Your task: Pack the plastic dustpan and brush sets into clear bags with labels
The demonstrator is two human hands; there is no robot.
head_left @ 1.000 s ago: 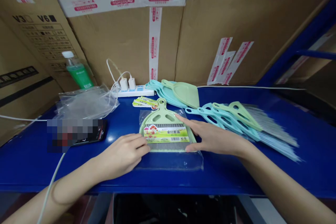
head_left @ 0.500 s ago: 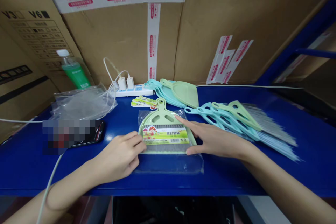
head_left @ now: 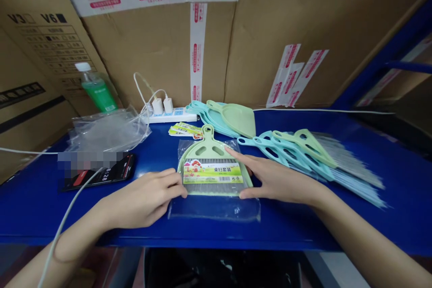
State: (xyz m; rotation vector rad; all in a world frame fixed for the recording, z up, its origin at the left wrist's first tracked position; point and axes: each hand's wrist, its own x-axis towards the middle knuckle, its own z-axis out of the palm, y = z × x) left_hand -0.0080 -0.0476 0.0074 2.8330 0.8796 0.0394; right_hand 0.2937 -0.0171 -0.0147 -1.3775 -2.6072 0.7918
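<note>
In the middle of the table lies a light green dustpan and brush set [head_left: 208, 149], its handles pointing away from me. A printed label card [head_left: 213, 173] with mushrooms lies across the grey bristles. A clear plastic bag [head_left: 216, 209] is around the set, and its loose end spreads toward me. My left hand [head_left: 148, 198] grips the set's lower left edge with curled fingers. On the right edge, my right hand [head_left: 270, 175] holds the set, index finger along the top and thumb at the lower corner; its other fingers are partly hidden.
Behind are stacked dustpans [head_left: 238, 119], more label cards [head_left: 185, 129] and a power strip [head_left: 172, 116]. Several brushes [head_left: 297, 153] lie to the right. Clear bags [head_left: 104, 130], a phone [head_left: 114, 171] and a green bottle [head_left: 97, 92] stand left. A white cable [head_left: 64, 222] crosses my left forearm.
My left hand has flattened slightly and its wrist has shifted left, while its fingertips remain at the set's left edge. The right hand and the set stay almost still.
</note>
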